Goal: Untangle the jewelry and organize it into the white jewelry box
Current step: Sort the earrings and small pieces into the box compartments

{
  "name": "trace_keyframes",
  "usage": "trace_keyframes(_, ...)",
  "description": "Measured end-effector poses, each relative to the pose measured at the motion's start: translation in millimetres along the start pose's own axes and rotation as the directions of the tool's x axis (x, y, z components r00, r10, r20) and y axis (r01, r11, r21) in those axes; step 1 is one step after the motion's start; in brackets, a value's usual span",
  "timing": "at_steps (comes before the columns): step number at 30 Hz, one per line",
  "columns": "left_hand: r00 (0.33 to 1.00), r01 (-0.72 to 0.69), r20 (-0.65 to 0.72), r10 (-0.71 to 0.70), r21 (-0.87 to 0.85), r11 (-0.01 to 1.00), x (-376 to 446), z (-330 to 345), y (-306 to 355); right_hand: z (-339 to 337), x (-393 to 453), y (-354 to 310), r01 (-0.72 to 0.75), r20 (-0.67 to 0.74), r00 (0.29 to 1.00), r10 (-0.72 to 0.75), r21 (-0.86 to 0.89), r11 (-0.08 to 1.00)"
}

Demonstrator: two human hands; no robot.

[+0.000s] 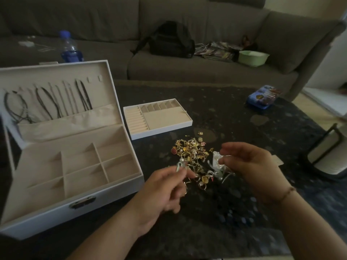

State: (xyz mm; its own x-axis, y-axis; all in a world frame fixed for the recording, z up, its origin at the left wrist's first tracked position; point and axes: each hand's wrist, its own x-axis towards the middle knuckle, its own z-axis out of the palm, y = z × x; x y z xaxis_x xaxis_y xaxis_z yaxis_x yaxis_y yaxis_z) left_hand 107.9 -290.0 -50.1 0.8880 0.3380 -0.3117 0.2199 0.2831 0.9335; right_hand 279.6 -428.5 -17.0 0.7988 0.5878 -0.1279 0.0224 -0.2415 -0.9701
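Both hands are over the pile (191,156) now, mid-bench and a little toward the near edge, a knot of gold pieces, pearls and hoops. The left hand (161,186) pinches a small pale piece (181,164) between thumb and fingertips, lifting it off the pile's near-left side; whether it is still snagged on its neighbours is too blurred to tell. The right hand (251,166) has its fingers curled round a small white card (217,160) at the pile's right side, which looks like an earring card, though the detail is soft. The move to make, I'd say, is a gentle one: hold the card steady as an anchor and draw the left piece away slowly, low over the bench, so a caught hook shows itself before it drags the whole tangle along. If it resists, back off and wiggle rather than pull, as thin wires bend easily. The box (105,190) sits open at the left edge, cords (56,102) hanging in its lid, its bottom compartments apparently unfilled. The tray (163,132) lies just beyond the pile, between it and the far edge, handy for small pieces. Loose bits lie near the pile's far side, so watch for strays rolling off.
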Motion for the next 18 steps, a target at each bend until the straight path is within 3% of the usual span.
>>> trace_keyframes(4, 0.988, 0.147, 0.085, -0.132, -0.202, 0.968, -2, 0, 1, 21, -17, -16, 0.051, 0.108, 0.991, -0.083, 0.270, 0.961)
trace_keyframes(7, 0.972, 0.231, 0.100, -0.211, -0.288, 0.929, -2, -2, -2, 43, -27, -22, 0.154, 0.116, 0.974, -0.196, 0.299, 0.942)
trace_keyframes(11, 0.967, 0.254, 0.059, -0.249, -0.314, 0.915, -2, -4, -4, 61, -28, -27, 0.323, 0.025, 0.942, -0.334, 0.200, 0.925)
trace_keyframes(18, 0.956, 0.295, 0.107, -0.275, -0.362, 0.884, 2, -8, 0, 78, -26, -9, 0.395, 0.131, 0.918, -0.374, -0.202, 0.896)
